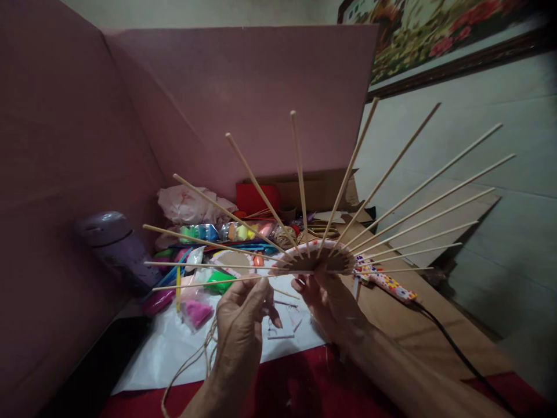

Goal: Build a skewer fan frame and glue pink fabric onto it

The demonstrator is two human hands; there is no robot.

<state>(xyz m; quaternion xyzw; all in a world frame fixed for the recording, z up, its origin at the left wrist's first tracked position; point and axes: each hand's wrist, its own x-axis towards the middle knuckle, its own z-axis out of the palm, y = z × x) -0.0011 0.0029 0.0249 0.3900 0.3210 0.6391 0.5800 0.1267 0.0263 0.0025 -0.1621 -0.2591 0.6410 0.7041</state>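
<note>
I hold up a round cardboard disc (313,262) with several thin wooden skewers (300,174) fanning out from its rim. My right hand (331,302) grips the disc from below, fingers closed on its underside. My left hand (243,316) pinches the lowest left skewer (204,283) near the disc, and a strand of tan twine (191,363) trails down from that hand.
Pink boards (239,98) wall the back and left. Behind the disc lie coloured clay packs (226,232), a plastic bag (191,204), a red box (256,198) and a purple device (113,244). A patterned glue gun (387,283) with a black cord (461,354) rests on cardboard at right. White paper (174,348) covers the red table.
</note>
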